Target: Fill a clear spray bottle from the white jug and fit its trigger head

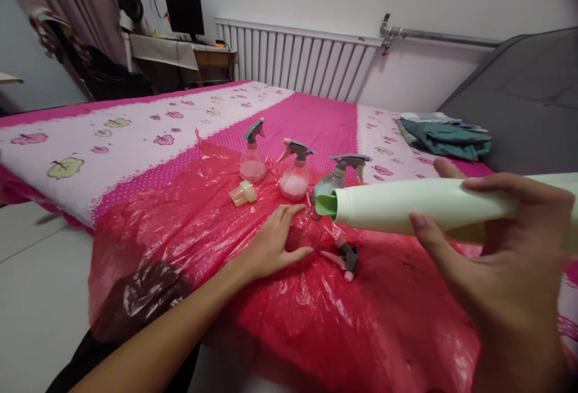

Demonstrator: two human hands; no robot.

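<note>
Your right hand (501, 272) is wrapped around the pale bottle (406, 203): smooth, matte, off-white plastic, a long tapered cylinder held on its side, with thumb on top and fingers curled under its wide end. Its green spout (326, 204) points left, well clear of your grip, and the base runs out of frame on the right, so you can't see the full length. The spout hangs just above a small clear container (309, 224) on the sheet; that one is transparent against the red and hard to make out. Your left hand (271, 245) lies palm down with the fingers spread flat, gripping nothing, fingertips right at that clear container; I can't tell whether they touch. Just right of it lies a loose trigger head (345, 257), grey and pink, on its side. Behind the spout stand three spray bottles, each round and clear with a grey trigger: the left sprayer (253, 161), the middle sprayer (295, 179) with pink-white fill, and the right sprayer (336, 177), partly hidden by the pale bottle. A small yellowish cap (242, 193) lies tipped by the left sprayer. All of it sits on a crinkled, glossy red plastic sheet (180, 230) over a pink patterned bedspread (135, 128). Folded clothes (445, 137) lie by the grey headboard (519, 98).
</note>
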